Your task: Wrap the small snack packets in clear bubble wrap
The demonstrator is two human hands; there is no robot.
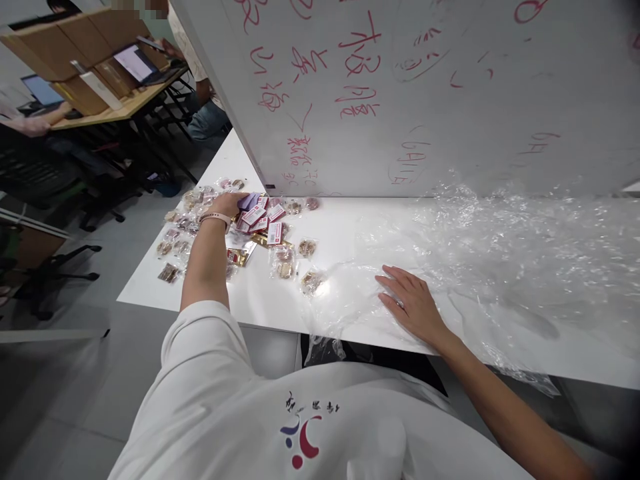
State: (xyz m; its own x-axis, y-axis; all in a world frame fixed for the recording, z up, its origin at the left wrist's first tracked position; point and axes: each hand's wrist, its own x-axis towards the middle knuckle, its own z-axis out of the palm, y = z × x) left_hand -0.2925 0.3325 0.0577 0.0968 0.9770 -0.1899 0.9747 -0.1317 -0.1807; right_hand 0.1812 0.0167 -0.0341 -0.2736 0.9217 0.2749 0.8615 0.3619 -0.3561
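So the left hand (231, 204) is right in the pile at the far left of the surface (265, 300), fingertips by a purple packet (250, 200). Can't tell if it's actually pinching anything, the fingers are partly hidden. Red-and-white packets (254, 215) sit just beside it, heaped over some gold packets (237, 257), with little clear-wrapped pieces (285, 269) scattered around. Looks more dumped than sorted, tbh.

Right hand (413, 307) is palm down, fingers loosely spread, gripping nothing. It seems to rest on the clear plastic (500, 267), maybe steadying it, or just propping the person up during that long left reach. The whiteboard (425, 87) backs the surface, so stuff probably can't slide off behind it.
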